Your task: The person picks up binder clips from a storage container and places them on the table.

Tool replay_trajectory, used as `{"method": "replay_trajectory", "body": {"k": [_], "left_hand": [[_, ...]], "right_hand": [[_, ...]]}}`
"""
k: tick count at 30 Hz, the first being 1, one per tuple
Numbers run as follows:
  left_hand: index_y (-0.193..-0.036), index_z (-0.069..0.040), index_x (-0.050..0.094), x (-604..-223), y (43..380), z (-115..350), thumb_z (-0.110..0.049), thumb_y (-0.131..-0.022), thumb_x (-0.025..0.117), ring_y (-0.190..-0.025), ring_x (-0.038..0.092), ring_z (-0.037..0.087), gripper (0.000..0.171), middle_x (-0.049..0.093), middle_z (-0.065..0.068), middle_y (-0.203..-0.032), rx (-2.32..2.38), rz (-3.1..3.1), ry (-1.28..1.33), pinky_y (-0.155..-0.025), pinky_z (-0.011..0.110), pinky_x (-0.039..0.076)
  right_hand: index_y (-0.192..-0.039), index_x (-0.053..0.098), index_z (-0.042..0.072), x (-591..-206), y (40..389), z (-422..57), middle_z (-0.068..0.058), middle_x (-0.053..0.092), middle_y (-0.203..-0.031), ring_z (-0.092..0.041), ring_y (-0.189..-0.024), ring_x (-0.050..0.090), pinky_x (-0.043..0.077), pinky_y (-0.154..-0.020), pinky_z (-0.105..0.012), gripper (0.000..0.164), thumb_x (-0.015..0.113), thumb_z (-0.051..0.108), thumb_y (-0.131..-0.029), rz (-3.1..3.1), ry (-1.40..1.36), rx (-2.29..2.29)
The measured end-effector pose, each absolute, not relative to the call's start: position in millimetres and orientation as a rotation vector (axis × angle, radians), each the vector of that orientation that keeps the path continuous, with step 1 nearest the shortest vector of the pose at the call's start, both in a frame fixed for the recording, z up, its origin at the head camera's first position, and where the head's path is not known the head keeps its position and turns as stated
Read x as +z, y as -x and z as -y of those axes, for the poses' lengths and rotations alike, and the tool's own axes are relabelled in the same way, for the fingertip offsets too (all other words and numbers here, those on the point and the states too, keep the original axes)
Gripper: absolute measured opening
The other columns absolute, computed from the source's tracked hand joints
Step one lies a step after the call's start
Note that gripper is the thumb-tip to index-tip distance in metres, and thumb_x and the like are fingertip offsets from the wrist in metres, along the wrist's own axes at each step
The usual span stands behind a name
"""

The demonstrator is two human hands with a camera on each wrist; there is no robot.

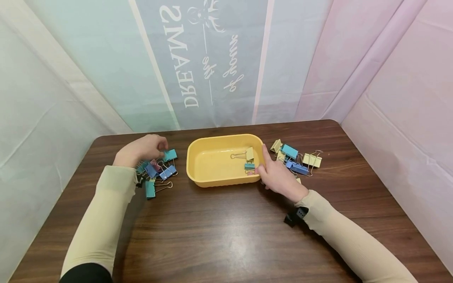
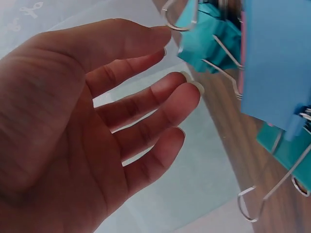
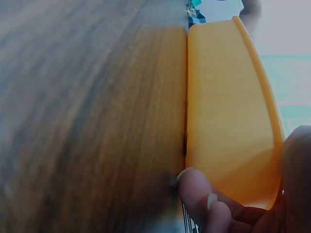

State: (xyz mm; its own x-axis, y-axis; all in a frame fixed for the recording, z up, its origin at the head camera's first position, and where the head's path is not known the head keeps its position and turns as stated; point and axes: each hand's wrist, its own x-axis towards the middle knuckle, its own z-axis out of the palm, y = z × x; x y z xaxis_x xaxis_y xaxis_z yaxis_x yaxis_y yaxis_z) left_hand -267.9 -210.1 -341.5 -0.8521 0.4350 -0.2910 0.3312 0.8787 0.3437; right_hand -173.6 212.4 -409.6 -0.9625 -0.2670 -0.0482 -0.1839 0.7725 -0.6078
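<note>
My left hand (image 1: 144,149) hovers over a left-hand pile of binder clips, fingers loosely bent. In the left wrist view, its thumb and fingertips are beside a teal binder clip (image 2: 209,41) and a wire handle; nothing shows between them. A blue binder clip (image 2: 277,63) fills that view's right side. My right hand (image 1: 279,175) grips the right end of a yellow plastic tray (image 1: 212,183), fingers against the outer wall and thumb by the rim. Inside the tray lie a yellow binder clip (image 1: 249,153), a teal binder clip (image 1: 249,166) and a partly hidden pink one.
Right of the tray, another pile holds a teal binder clip (image 1: 289,151), a blue binder clip (image 1: 299,168), a yellow binder clip (image 1: 312,160) and others. A teal binder clip (image 1: 150,189) lies at the left pile's near edge. Fabric (image 1: 219,114) hangs behind the brown table (image 1: 212,236).
</note>
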Motion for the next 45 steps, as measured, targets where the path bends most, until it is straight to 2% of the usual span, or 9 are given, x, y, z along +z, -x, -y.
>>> {"method": "replay_trajectory", "body": {"k": [6,14,22,25,30,36,45], "left_hand": [[-0.117,-0.002,0.063,-331,263,196,-0.011,-0.095,0.059,-0.058,0.058,0.020,0.024,0.064,0.013,-0.111,0.445,-2.697,-0.648,-0.081,0.046,0.048],[-0.115,-0.007,0.065,-320,265,166,-0.015,-0.097,0.058,-0.095,0.059,0.024,0.021,0.066,0.007,-0.110,0.479,-2.730,-0.804,-0.086,0.046,0.048],[-0.110,-0.010,0.068,-317,270,125,-0.014,-0.096,0.057,-0.089,0.059,0.020,0.018,0.066,0.001,-0.099,0.566,-2.787,-0.933,-0.083,0.040,0.048],[-0.108,-0.011,0.068,-315,273,108,-0.014,-0.096,0.057,-0.088,0.059,0.019,0.017,0.065,0.001,-0.096,0.600,-2.794,-0.985,-0.083,0.038,0.047],[-0.108,-0.012,0.066,-314,278,81,-0.015,-0.097,0.057,-0.086,0.058,0.018,0.014,0.065,0.001,-0.095,0.630,-2.773,-1.053,-0.081,0.036,0.047],[-0.110,-0.009,0.067,-325,288,50,-0.014,-0.097,0.056,-0.087,0.057,0.017,0.018,0.064,0.000,-0.095,0.612,-2.721,-1.084,-0.082,0.034,0.047],[-0.123,-0.007,0.066,-353,295,4,-0.012,-0.095,0.057,-0.101,0.061,0.017,0.030,0.065,0.005,-0.119,0.570,-2.599,-1.178,-0.089,0.030,0.047]], "right_hand": [[-0.158,-0.012,0.017,-409,174,-213,0.001,0.066,-0.077,-0.014,-0.045,0.060,0.048,-0.045,-0.034,0.074,0.034,0.025,-0.102,-2.825,0.370,-0.955],[-0.158,-0.013,0.018,-409,174,-212,0.001,0.066,-0.075,-0.014,-0.045,0.060,0.048,-0.046,-0.034,0.074,0.035,0.024,-0.102,-2.824,0.370,-0.972],[-0.159,-0.011,0.015,-410,174,-213,0.002,0.067,-0.078,-0.013,-0.045,0.060,0.047,-0.047,-0.033,0.073,0.036,0.023,-0.103,-2.829,0.371,-0.964],[-0.158,-0.011,0.015,-409,174,-212,0.003,0.065,-0.073,-0.013,-0.045,0.060,0.048,-0.047,-0.033,0.073,0.036,0.023,-0.103,-2.828,0.375,-0.965],[-0.159,-0.010,0.013,-409,174,-211,0.004,0.065,-0.072,-0.013,-0.045,0.060,0.047,-0.047,-0.033,0.073,0.036,0.023,-0.103,-2.834,0.376,-0.968],[-0.159,-0.009,0.014,-408,174,-212,0.002,0.065,-0.073,-0.013,-0.045,0.060,0.048,-0.046,-0.034,0.073,0.036,0.023,-0.103,-2.833,0.371,-0.974],[-0.158,-0.012,0.017,-409,175,-212,0.001,0.064,-0.071,-0.014,-0.046,0.060,0.048,-0.046,-0.035,0.075,0.037,0.024,-0.102,-2.815,0.342,-0.972]]}}
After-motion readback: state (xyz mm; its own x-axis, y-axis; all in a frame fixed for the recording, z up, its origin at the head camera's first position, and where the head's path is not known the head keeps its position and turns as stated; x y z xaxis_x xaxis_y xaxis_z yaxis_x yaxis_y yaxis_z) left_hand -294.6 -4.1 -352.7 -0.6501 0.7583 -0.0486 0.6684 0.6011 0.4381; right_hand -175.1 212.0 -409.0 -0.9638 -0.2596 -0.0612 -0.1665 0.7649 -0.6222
